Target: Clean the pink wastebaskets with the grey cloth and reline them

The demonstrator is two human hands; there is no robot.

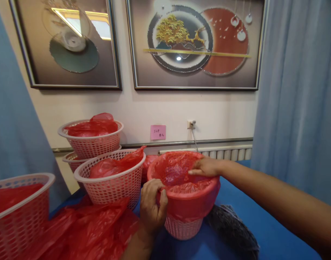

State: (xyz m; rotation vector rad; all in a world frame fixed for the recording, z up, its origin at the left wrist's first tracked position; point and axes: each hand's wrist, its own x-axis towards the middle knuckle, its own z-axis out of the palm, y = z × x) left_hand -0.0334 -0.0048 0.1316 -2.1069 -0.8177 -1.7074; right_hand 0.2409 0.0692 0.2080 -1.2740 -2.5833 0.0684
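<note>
A pink plastic basket [183, 227] with perforated sides stands on the blue surface. A red plastic bag [178, 169] lines its inside and folds down over its rim. At the near left side, my left hand [153, 202] has its fingers curled around the bag-covered rim, thumb toward the inside. My right hand [205, 167] reaches over the right rim, fingers stretched out against the bag's inner wall. Part of that hand's underside is hidden. Below and right of the basket lies a dark grey fuzzy item [232, 229].
Bag-lined baskets stand to the left: one close by [119, 186], a stacked one behind [96, 142], another at the edge [21, 213]. Loose red bags [92, 231] lie in front. Behind are a radiator [235, 153], a plugged cord [194, 135] and blue curtains [297, 90].
</note>
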